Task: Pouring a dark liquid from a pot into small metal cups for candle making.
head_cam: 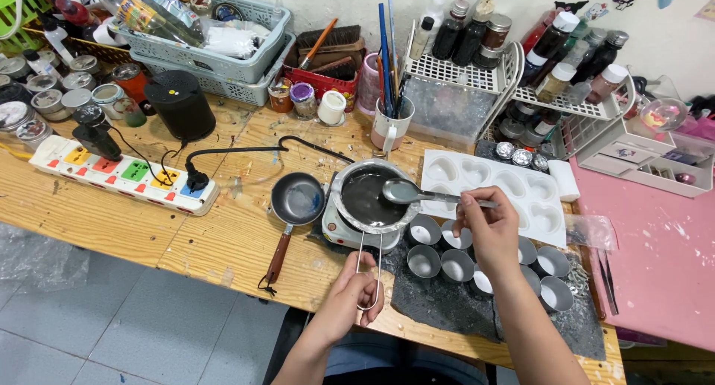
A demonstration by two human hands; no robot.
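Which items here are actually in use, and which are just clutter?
In use:
- left hand on the wire handle of the melting pot
- right hand holding the spoon over that pot
- small hot plate under it
- round tins beside it

Lying about:
- small frying pan
- power strip
- heart mould tray
- brush cup
- grey baskets

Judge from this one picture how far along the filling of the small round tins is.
Done: a few small round tins show pale filling. In hand: the right hand holds a spoon over the melting pot, while the left hand grips its wire handle. Left: several tins look empty, as does the heart mould.
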